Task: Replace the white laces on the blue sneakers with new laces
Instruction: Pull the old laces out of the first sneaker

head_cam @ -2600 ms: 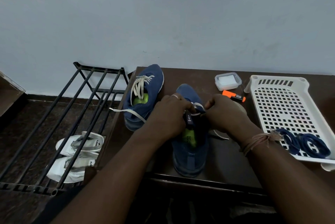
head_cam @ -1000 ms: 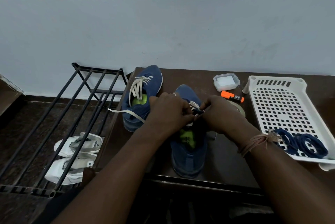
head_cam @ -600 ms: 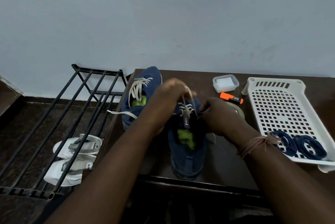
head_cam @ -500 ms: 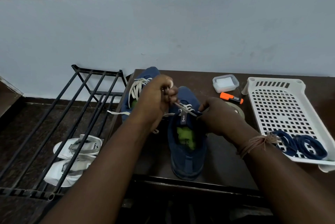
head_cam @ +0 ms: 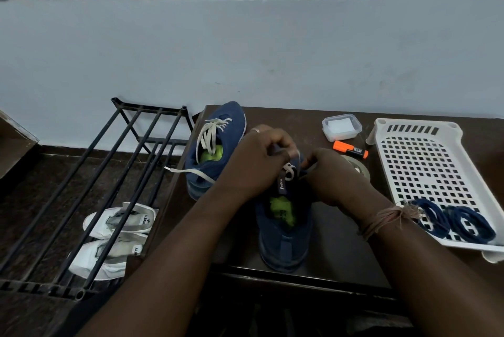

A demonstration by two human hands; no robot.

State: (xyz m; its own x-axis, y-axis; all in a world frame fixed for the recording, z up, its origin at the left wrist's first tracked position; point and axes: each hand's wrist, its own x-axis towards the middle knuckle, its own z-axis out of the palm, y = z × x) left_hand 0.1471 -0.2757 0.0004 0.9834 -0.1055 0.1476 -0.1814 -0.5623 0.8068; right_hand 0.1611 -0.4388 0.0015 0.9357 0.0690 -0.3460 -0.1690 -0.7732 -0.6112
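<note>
Two blue sneakers stand on a dark brown table. The near sneaker has its heel toward me and a green insole showing. My left hand and my right hand meet over its lace area, fingers curled, pinching its white lace and hiding most of it. The far sneaker at the table's left keeps its white lace, one end trailing off to the left. Two coiled dark blue laces lie in the white perforated tray on the right.
An orange marker and a small clear lidded box sit behind my right hand, with a tape roll partly hidden by it. A black metal rack stands left of the table above white sandals on the floor.
My left hand, which had pulled a length of white lace up and out to the left, has come back onto the near sneaker beside my right hand. The right hand stayed on the shoe.
</note>
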